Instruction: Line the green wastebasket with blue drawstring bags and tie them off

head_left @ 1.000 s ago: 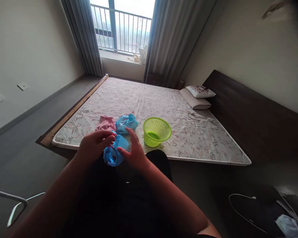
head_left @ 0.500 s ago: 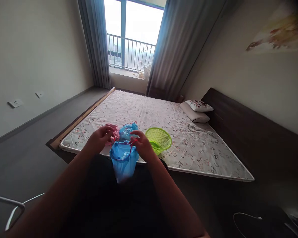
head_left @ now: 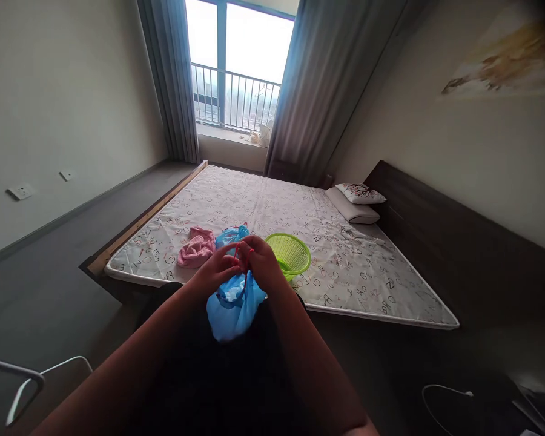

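A blue plastic drawstring bag point(head_left: 234, 313) hangs below my two hands, in front of the bed's near edge. Its red drawstring runs up between my fingers. My left hand point(head_left: 218, 266) pinches the drawstring, and my right hand point(head_left: 258, 261) grips it too; the fingertips of both hands meet. Part of the bag's opening shows under the hands, with something pale inside that I cannot make out. Just beyond, a second blue bag point(head_left: 229, 235) lies on the bed, partly hidden by my hands. A pink cloth point(head_left: 197, 247) lies to its left and a green plastic basket point(head_left: 290, 249) to its right.
The bed's mattress point(head_left: 295, 206) carries a letter pattern. Two pillows point(head_left: 356, 206) lie by the dark headboard point(head_left: 418, 206). A wooden rail point(head_left: 148, 213) edges the left side. A bent metal tube point(head_left: 13, 365) and white cables point(head_left: 445, 387) are low at the sides.
My hands have come together, drawing the bag's red drawstring inward. The bag's mouth has narrowed, and the pink cloth is more exposed as my left hand moved right.
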`<state>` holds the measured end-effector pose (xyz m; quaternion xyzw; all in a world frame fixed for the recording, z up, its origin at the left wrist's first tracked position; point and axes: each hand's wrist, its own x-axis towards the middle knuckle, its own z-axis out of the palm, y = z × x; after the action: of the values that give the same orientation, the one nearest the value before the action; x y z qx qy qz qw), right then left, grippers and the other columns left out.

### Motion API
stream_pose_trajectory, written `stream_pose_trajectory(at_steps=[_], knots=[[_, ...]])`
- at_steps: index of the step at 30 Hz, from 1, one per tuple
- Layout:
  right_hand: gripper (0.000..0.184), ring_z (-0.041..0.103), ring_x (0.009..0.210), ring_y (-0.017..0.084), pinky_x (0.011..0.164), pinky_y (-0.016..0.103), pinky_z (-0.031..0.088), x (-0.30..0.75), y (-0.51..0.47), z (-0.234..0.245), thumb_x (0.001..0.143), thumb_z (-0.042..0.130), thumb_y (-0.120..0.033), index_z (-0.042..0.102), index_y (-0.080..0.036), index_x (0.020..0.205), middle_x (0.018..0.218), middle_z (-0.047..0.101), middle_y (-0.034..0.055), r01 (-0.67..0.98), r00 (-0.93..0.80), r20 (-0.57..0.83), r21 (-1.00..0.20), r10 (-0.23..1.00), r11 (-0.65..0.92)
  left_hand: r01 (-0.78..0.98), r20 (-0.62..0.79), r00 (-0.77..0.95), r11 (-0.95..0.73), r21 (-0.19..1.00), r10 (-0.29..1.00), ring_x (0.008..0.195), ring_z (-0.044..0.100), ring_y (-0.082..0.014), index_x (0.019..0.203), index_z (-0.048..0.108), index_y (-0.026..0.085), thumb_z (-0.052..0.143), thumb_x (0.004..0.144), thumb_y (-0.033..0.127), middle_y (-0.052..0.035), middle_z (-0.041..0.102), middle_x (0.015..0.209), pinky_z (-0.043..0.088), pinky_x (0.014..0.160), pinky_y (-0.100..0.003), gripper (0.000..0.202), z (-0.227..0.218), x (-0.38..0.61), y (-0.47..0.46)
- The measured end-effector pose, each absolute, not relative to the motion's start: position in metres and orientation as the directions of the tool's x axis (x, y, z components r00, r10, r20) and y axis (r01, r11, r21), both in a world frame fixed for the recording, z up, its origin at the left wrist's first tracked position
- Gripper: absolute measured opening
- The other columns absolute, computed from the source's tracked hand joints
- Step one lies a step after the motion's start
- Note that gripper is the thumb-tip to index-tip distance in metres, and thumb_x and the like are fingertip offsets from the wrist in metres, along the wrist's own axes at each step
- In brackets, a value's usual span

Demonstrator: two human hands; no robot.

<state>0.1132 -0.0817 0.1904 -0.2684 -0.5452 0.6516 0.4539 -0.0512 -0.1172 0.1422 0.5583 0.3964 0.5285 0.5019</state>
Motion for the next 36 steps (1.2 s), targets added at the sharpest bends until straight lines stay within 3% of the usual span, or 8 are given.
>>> stream_pose_trajectory(at_steps=[4,9,14,17,23,27,32,36], knots=[[0.033,0.042,0.043,0.007,0.042,0.023,0.03,0.121,-0.076,0.187,0.081,0.079,-0.05,0.06,-0.023,0.085,0.058,0.053,-0.008,-0.365,-0.467,0.103,-0.927,0.878,-0.086,0.039,0.193,0.11,-0.198,0.979,0.975,0.065,0.061,-0.0139,0.121,0.068,0.017,0.082,0.083,0.046,0.0007,0.064,0.07,0.049,0.061,-0.025,0.05,0.141,-0.055,-0.113],[0.041,0.028,0.042,0.004,0.04,0.021,0.021,0.129,-0.064,0.185,0.072,0.085,-0.045,0.054,-0.023,0.086,0.061,0.047,-0.0104,-0.491,-0.399,-0.035,-0.835,0.916,-0.246,0.096,0.16,0.16,-0.177,0.98,0.974,0.05,0.047,-0.0102,0.139,0.058,0.022,0.07,0.092,0.046,0.0073,0.054,0.061,0.039,0.051,-0.021,0.054,0.16,-0.051,-0.125],[0.044,0.035,0.045,0.005,0.042,0.019,0.026,0.133,-0.057,0.186,0.068,0.082,-0.031,0.055,-0.025,0.103,0.063,0.05,-0.0121,-0.529,-0.304,-0.086,-0.813,0.949,-0.243,0.436,0.063,0.365,-0.23,0.87,0.929,0.053,0.045,-0.0102,0.1,0.08,0.017,0.066,0.092,0.047,0.0011,0.057,0.063,0.03,0.051,-0.023,0.034,0.155,-0.047,-0.126],[0.047,0.039,0.047,0.005,0.043,0.02,0.032,0.133,-0.062,0.19,0.066,0.08,-0.027,0.057,-0.024,0.108,0.065,0.054,-0.0117,-0.492,-0.319,-0.033,-0.849,0.947,-0.195,0.533,0.109,0.254,-0.234,0.813,0.961,0.055,0.043,-0.0116,0.108,0.081,0.017,0.066,0.091,0.049,0.002,0.053,0.062,0.028,0.054,-0.024,0.039,0.145,-0.041,-0.127],[0.04,0.036,0.045,0.006,0.041,0.021,0.028,0.128,-0.072,0.194,0.07,0.074,-0.027,0.061,-0.024,0.108,0.064,0.05,-0.0116,-0.404,-0.424,0.008,-0.897,0.906,-0.181,0.479,0.332,-0.164,-0.219,0.85,0.929,0.057,0.035,-0.0119,0.078,0.066,0.019,0.074,0.083,0.05,0.0046,0.04,0.06,0.028,0.056,-0.026,0.032,0.143,-0.021,-0.135],[0.038,0.038,0.047,0.005,0.043,0.021,0.03,0.124,-0.076,0.193,0.072,0.071,-0.027,0.061,-0.024,0.108,0.07,0.052,-0.0099,-0.37,-0.412,0.056,-0.922,0.91,-0.111,0.37,0.194,0.057,-0.201,0.907,0.979,0.057,0.034,-0.0113,0.092,0.07,0.019,0.079,0.076,0.051,0.0061,0.043,0.06,0.029,0.055,-0.025,0.037,0.14,-0.014,-0.13],[0.035,0.047,0.055,0.007,0.052,0.022,0.04,0.12,-0.082,0.193,0.075,0.071,-0.028,0.065,-0.023,0.108,0.074,0.053,-0.0083,-0.172,-0.349,0.097,-0.984,0.932,0.038,0.25,-0.088,0.281,0.015,0.968,0.956,0.051,0.031,-0.0102,0.079,0.07,0.016,0.067,0.084,0.065,0.0034,0.043,0.057,0.025,0.049,-0.026,0.05,0.119,-0.002,-0.129],[0.037,0.046,0.055,0.008,0.052,0.023,0.041,0.127,-0.083,0.194,0.076,0.073,-0.031,0.065,-0.024,0.112,0.075,0.053,-0.0086,-0.146,-0.351,0.065,-0.989,0.934,0.014,0.263,-0.16,0.327,0.073,0.962,0.931,0.047,0.034,-0.0102,0.078,0.072,0.016,0.07,0.083,0.067,0.0018,0.048,0.056,0.025,0.044,-0.025,0.051,0.106,-0.006,-0.127]])
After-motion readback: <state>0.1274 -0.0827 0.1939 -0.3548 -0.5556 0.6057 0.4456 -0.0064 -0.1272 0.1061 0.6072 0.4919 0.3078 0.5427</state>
